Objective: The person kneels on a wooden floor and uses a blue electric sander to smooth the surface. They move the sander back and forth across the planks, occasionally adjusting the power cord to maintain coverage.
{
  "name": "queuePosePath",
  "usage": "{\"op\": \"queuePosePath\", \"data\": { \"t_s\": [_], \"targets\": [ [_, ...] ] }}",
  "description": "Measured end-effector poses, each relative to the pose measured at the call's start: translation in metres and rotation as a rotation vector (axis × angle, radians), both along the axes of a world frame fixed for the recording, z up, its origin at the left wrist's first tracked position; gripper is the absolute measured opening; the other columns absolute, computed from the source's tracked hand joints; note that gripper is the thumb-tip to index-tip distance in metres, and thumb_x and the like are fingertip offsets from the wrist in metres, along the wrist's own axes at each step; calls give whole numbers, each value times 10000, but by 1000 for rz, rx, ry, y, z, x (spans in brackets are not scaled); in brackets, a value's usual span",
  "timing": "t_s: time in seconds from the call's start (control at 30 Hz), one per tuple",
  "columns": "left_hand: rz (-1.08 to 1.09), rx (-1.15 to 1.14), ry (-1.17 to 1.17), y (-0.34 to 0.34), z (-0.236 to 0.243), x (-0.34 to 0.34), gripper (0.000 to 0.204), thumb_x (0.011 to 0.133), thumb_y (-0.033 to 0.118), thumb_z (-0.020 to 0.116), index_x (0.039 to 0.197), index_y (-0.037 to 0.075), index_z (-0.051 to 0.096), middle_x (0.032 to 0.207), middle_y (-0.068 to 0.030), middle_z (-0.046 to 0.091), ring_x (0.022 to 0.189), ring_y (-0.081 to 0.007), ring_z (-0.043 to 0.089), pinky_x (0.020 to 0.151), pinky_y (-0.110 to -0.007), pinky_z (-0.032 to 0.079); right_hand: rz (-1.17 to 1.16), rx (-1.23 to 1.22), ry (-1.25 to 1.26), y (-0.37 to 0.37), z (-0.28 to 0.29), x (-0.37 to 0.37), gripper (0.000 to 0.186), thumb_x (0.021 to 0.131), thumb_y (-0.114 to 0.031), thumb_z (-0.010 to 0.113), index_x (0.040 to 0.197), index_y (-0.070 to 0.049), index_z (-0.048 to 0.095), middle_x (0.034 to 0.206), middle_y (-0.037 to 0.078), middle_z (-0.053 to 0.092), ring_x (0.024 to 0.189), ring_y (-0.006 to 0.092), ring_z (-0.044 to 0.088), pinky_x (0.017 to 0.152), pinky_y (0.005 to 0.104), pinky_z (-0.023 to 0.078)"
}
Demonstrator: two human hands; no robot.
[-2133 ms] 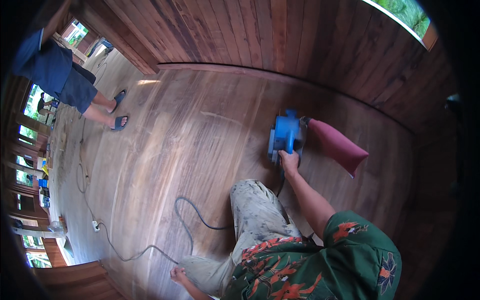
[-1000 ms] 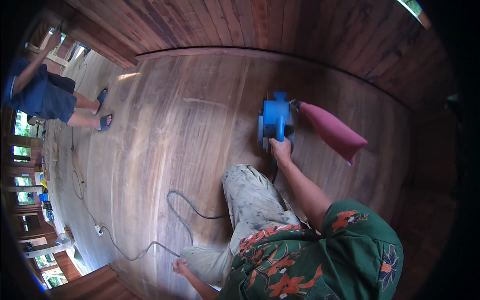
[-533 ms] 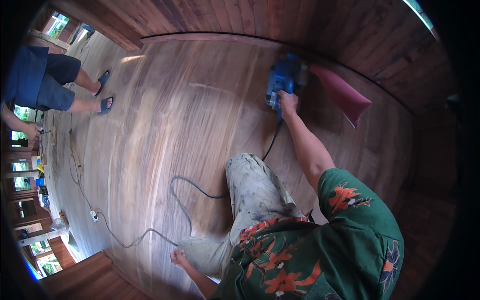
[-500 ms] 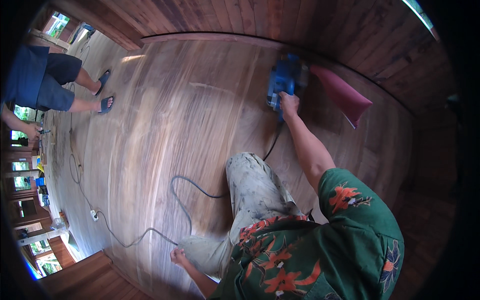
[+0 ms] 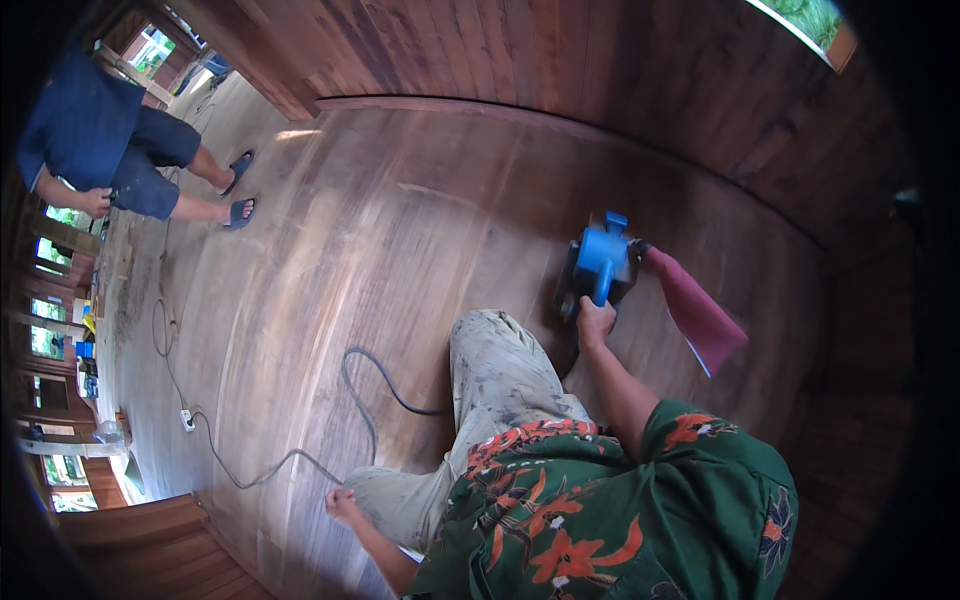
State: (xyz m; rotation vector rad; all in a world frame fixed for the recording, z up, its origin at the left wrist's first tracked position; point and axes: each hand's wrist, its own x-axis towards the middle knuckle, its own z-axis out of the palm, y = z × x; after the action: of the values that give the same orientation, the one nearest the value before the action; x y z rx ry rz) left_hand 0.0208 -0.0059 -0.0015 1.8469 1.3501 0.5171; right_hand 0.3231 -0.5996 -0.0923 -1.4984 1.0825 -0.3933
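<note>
My right hand (image 5: 597, 321) is wrapped round the rear handle of a blue belt sander (image 5: 603, 250), which is on the wooden floor in front of me, to the right. A long red dust bag (image 5: 697, 312) sticks out from the sander's right side. My left hand (image 5: 343, 505) is low beside my bent left knee, its fingers curled at the grey power cord (image 5: 296, 455); the exact grip is small and partly hidden. That cord loops over the floor near my knees. Part of it is hidden behind my leg.
A plank wall (image 5: 480, 60) with a baseboard runs along the far side and curves round to the right. At the left stands another person (image 5: 95, 130) in dark shorts and sandals. A white socket connector (image 5: 187, 420) lies on the floor at left. Low wooden boarding (image 5: 150, 545) is at lower left.
My right hand has drawn the belt sander back from the far wall toward me, dust bag along with it. My left hand stays by the knee. The other person's hand has come closer to their body.
</note>
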Motion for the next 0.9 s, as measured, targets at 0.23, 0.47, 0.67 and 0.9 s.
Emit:
{"op": "queuePosePath", "data": {
  "t_s": [0.23, 0.47, 0.67, 0.9],
  "targets": [
    [18, 49, 137, 2, 10, 4, 180, 852, 120, 577, 938, 16, 697, 722, -108, 694, 587, -150, 554, 573, -286, 433, 88, 203, -41, -12, 13, -46, 139, 821, -157, 698, 806, -39, 625, 620, -4, 524, 574, 114, 498, 547, 333, 421],
    [-53, 221, 321, -20, 9, 40, 140, 874, 196, 636, 865, 86, 722, 718, -58, 730, 738, -190, 693, 690, -363, 528, 56, 231, -299, -13, -1, -52, 241, 848, -105, 758, 1016, 55, 693, 878, 59, 692, 760, 182, 640, 717, 366, 542],
    [23, 169, 405, -35, 12, 78, 191, 852, 320, 660, 929, 177, 760, 776, -5, 759, 811, -219, 729, 743, -374, 554, 135, 118, -387, -15, 13, -41, 272, 817, -106, 713, 1008, 87, 697, 850, 111, 694, 694, 237, 626, 682, 384, 536],
    [85, 108, 370, -27, 14, 75, 181, 831, 307, 664, 930, 199, 771, 783, 0, 765, 812, -220, 739, 765, -375, 567, 79, 244, -374, -1, 47, -53, 272, 789, -148, 827, 834, 99, 721, 729, 134, 705, 595, 246, 598, 587, 393, 525]
  ]
}}
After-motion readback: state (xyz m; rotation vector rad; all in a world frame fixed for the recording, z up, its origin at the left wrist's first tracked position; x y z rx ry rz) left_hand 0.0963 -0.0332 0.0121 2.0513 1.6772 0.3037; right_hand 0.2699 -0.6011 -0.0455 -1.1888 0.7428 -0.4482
